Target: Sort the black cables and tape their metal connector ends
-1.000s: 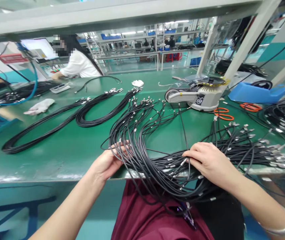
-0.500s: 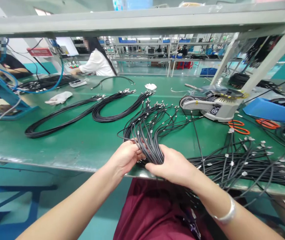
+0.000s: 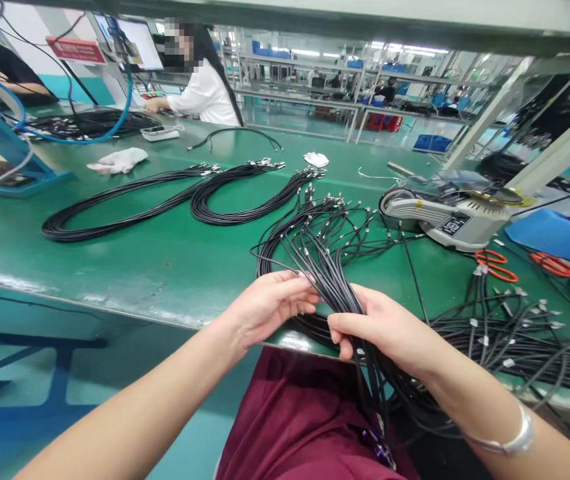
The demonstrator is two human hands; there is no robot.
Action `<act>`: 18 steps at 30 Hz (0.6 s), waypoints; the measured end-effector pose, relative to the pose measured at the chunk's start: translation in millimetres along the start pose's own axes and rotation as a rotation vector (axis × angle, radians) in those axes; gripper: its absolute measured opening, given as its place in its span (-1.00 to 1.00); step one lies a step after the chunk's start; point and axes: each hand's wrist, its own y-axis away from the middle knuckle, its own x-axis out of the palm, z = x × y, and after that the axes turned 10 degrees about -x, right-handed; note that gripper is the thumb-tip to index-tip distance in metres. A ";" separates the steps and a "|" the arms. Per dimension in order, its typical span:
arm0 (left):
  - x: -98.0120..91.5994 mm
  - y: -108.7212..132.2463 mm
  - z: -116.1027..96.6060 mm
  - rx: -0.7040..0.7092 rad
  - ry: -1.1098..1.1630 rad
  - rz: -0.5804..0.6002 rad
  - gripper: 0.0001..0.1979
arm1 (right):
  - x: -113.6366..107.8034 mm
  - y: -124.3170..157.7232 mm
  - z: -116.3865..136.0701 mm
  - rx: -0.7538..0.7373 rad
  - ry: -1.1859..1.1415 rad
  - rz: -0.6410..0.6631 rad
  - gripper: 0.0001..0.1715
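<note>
Burgundy cloth point(image 3: 285, 413) covers our lap at the near edge of a green workbench point(image 3: 129, 270), and over it hangs the lower part of a thick bundle of black cables point(image 3: 339, 288). Our right hand point(image 3: 382, 327), a silver bangle point(image 3: 519, 437) on its wrist, is wrapped around that bundle near the bench edge, thumb across the front. From this grip the bundle's long axis slants away from us and leftward, so its far ends, with small pale tips, lie beyond both hands. Our left hand point(image 3: 277, 303) is just beside the bundle's left side, fingers half curled; the fingertips seem to touch the nearest cables, but we cannot tell whether they pinch any. Just past the left hand, a curved cable bundle point(image 3: 265, 257) rests on the bench. Right of our right hand spreads a loose pile of tagged cables point(image 3: 509, 340). Farther off on that side are orange scissor handles point(image 3: 499, 267) and what looks like a grey tape dispenser point(image 3: 469, 223). To the left, two U-shaped cable bundles point(image 3: 225, 219) lie with their bends toward the left, and beyond them is a white glove point(image 3: 121, 160). Across the bench we see a co-worker in a white top point(image 3: 209, 93), side-on, with metal shelving behind.
</note>
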 end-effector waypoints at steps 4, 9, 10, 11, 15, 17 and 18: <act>-3.1 4.0 2.4 -0.022 -0.040 -0.010 -0.94 | 1.3 -0.7 2.6 0.007 0.036 -0.015 -0.88; -31.5 -4.0 -35.4 0.122 0.051 -0.280 -0.87 | -2.0 0.7 5.9 0.038 0.058 -0.047 -0.86; -37.9 -7.4 -43.8 0.152 0.062 -0.319 -0.85 | -3.1 0.7 5.3 0.046 0.027 -0.041 -0.88; -43.8 -11.0 -50.8 0.178 0.062 -0.346 -0.84 | -4.4 0.6 4.3 0.058 -0.021 -0.027 -0.90; -60.4 -18.8 -55.2 0.301 -0.009 -0.448 -0.85 | -11.0 0.4 0.6 0.138 -0.268 0.066 -0.83; -64.4 -13.4 -44.1 0.369 -0.079 -0.509 -0.90 | -13.8 0.9 0.8 0.145 -0.326 0.074 -0.83; -65.5 -8.6 -37.4 0.418 -0.192 -0.523 -0.93 | -14.6 1.1 1.4 0.139 -0.321 0.074 -0.81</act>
